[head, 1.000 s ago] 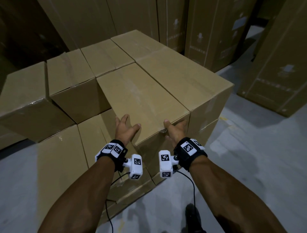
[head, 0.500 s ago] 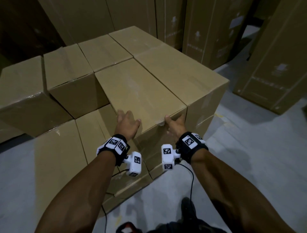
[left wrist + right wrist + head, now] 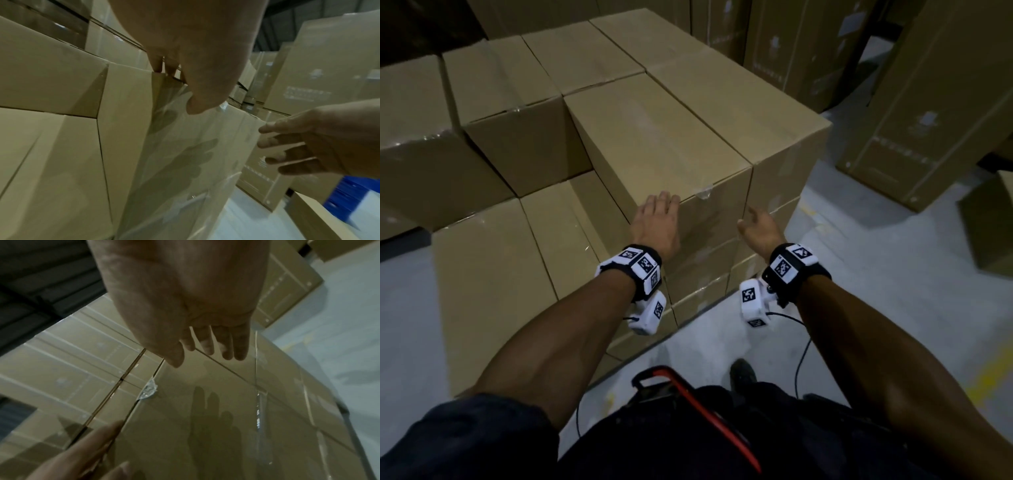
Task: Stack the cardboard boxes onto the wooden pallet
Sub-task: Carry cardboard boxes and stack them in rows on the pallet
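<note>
A long cardboard box (image 3: 654, 144) lies on top of the stack of cardboard boxes (image 3: 493, 274), its short end facing me. My left hand (image 3: 658, 216) lies against that near end, fingertips (image 3: 159, 65) touching the top edge by the left corner. My right hand (image 3: 756, 224) hovers in front of the end's right side, fingers (image 3: 207, 344) straight and spread, clear of the cardboard. A scrap of clear tape (image 3: 703, 193) sticks out at the top edge between the hands. No wooden pallet shows in any view.
Tall printed cartons (image 3: 935, 102) stand at the back and right, with a strip of grey floor (image 3: 859, 274) between them and the stack. A smaller box (image 3: 989, 226) sits at the far right. A red-handled object (image 3: 688, 394) is by my legs. A blue crate (image 3: 345, 196) shows low right.
Both hands held the box's near top edge before. The right hand has come off and drawn back; the left has slid down to touch the edge. The view has pulled back.
</note>
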The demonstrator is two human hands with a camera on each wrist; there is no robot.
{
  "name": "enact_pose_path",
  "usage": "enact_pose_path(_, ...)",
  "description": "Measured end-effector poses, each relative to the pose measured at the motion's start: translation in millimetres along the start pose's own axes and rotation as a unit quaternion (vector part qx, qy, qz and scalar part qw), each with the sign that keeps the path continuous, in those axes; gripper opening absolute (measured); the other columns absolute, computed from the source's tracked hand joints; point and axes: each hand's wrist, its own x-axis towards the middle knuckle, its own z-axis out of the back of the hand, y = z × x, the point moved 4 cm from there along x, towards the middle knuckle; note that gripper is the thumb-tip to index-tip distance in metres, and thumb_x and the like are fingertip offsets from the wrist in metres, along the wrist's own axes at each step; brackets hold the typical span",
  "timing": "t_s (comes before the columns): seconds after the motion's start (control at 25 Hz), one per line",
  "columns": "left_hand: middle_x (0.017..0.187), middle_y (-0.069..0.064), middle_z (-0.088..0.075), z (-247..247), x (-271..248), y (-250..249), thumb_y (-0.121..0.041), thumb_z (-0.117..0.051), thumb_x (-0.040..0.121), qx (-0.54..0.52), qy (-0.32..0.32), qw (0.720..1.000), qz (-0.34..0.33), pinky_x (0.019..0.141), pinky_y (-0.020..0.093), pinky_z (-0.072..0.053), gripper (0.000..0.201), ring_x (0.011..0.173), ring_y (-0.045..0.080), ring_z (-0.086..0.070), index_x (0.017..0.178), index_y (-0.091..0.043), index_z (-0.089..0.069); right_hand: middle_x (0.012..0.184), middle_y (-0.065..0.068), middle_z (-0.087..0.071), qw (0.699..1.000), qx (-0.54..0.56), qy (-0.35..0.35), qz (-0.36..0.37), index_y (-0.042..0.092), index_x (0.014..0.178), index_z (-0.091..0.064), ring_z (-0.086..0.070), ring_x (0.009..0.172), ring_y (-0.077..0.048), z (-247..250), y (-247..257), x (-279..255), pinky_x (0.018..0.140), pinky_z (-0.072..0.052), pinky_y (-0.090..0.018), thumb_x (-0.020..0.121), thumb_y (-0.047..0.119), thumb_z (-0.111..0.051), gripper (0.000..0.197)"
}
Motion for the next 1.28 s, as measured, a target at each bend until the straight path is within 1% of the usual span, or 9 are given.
enact_pose_path(0.12, 0.164, 0.012, -0.013, -5.7, -15.3, -9.5, -0.026, -0.049, 0.097, 0.017, -0.020, 1.000, -0.001, 0.122, 0.045, -0.012, 0.071, 0.150, 0.032, -0.014, 0.156, -0.012, -0.013, 0.154, -0.010, -0.042, 0.995, -0.096, -0.009, 0.029, 0.016, 0.154, -0.034, -0.042, 0.139, -0.032, 9.9, -13.9, -14.9, 0.110, -0.036, -0.039, 0.104, 0.029, -0.051, 0.055)
enact_pose_path(0.24, 0.165, 0.012, -0.006, -16.1, -34.8, -17.9, -0.030, -0.049, 0.096, 0.044, -0.025, 0.999, 0.010, 0.124, 0.046, -0.005, 0.072, 0.151, 0.032, -0.007, 0.157, -0.013, -0.013, 0.150, -0.013, -0.045, 0.982, -0.174, -0.003, 0.071, 0.012, 0.149, -0.038, -0.046, 0.135, -0.033, 18.1, -22.6, -14.0, 0.107, -0.038, -0.038, 0.103, 0.027, -0.053, 0.051)
enact_pose_path(0.44, 0.166, 0.011, 0.002, -37.9, -53.1, -36.9, -0.030, -0.043, 0.100, 0.049, 0.017, 0.995, 0.090, 0.124, 0.046, 0.000, 0.069, 0.152, 0.030, 0.002, 0.157, -0.014, -0.009, 0.141, -0.020, -0.050, 0.957, -0.252, 0.045, 0.138, 0.005, 0.141, -0.044, -0.048, 0.130, -0.036, 24.2, -32.7, 10.5, 0.107, -0.040, -0.043, 0.101, 0.023, -0.055, 0.045)
enact_pose_path(0.64, 0.164, 0.013, -0.012, -59.6, -71.3, -71.5, -0.031, -0.043, 0.099, 0.017, 0.040, 0.979, 0.199, 0.124, 0.046, -0.011, 0.062, 0.151, 0.031, -0.011, 0.154, -0.011, -0.022, 0.136, -0.021, -0.055, 0.941, -0.261, 0.103, 0.188, 0.003, 0.136, -0.049, -0.050, 0.126, -0.036, 42.2, -60.8, 36.6, 0.103, -0.042, -0.042, 0.101, 0.019, -0.054, 0.039)
enact_pose_path(0.8, 0.163, 0.013, -0.016, -74.1, -85.2, -96.1, -0.028, -0.042, 0.098, -0.021, 0.072, 0.958, 0.276, 0.123, 0.047, -0.013, 0.061, 0.151, 0.030, -0.011, 0.153, -0.011, -0.021, 0.141, -0.020, -0.052, 0.933, -0.268, 0.147, 0.192, 0.007, 0.143, -0.046, -0.050, 0.127, -0.037, 47.7, -81.1, 52.2, 0.104, -0.045, -0.044, 0.101, 0.022, -0.054, 0.045)
enact_pose_path(0.88, 0.162, 0.013, -0.020, -76.6, -90.3, -101.8, -0.027, -0.045, 0.097, -0.023, 0.066, 0.953, 0.295, 0.122, 0.047, -0.016, 0.061, 0.150, 0.030, -0.015, 0.152, -0.010, -0.025, 0.142, -0.019, -0.052, 0.938, -0.248, 0.161, 0.183, 0.009, 0.147, -0.042, -0.051, 0.127, -0.037, 45.5, -85.6, 55.9, 0.102, -0.048, -0.048, 0.101, 0.022, -0.054, 0.049)
enact_pose_path(0.96, 0.161, 0.013, -0.023, -82.3, -90.8, -102.9, -0.027, -0.046, 0.096, -0.040, 0.066, 0.948, 0.307, 0.122, 0.046, -0.018, 0.063, 0.149, 0.030, -0.017, 0.152, -0.008, -0.025, 0.142, -0.018, -0.052, 0.942, -0.231, 0.168, 0.175, 0.010, 0.148, -0.041, -0.051, 0.128, -0.036, 41.2, -88.7, 60.5, 0.104, -0.046, -0.046, 0.101, 0.021, -0.053, 0.050)
enact_pose_path(1.16, 0.157, 0.015, -0.029, -125.7, -71.1, -79.9, -0.032, -0.049, 0.096, -0.054, 0.021, 0.940, 0.338, 0.120, 0.046, -0.024, 0.061, 0.146, 0.030, -0.025, 0.148, -0.008, -0.030, 0.142, -0.017, -0.052, 0.968, -0.148, 0.120, 0.164, 0.009, 0.143, -0.047, -0.051, 0.129, -0.033, 7.1, -112.2, 95.9, 0.103, -0.044, -0.039, 0.101, 0.025, -0.054, 0.045)
enact_pose_path(1.28, 0.158, 0.016, -0.028, -171.6, -51.4, -56.8, -0.044, -0.042, 0.100, -0.060, -0.028, 0.929, 0.363, 0.120, 0.046, -0.024, 0.064, 0.146, 0.030, -0.025, 0.150, -0.007, -0.026, 0.148, -0.012, -0.042, 0.979, -0.082, 0.056, 0.178, 0.013, 0.147, -0.043, -0.046, 0.133, -0.030, -27.2, -133.1, 124.3, 0.107, -0.040, -0.040, 0.102, 0.029, -0.054, 0.049)
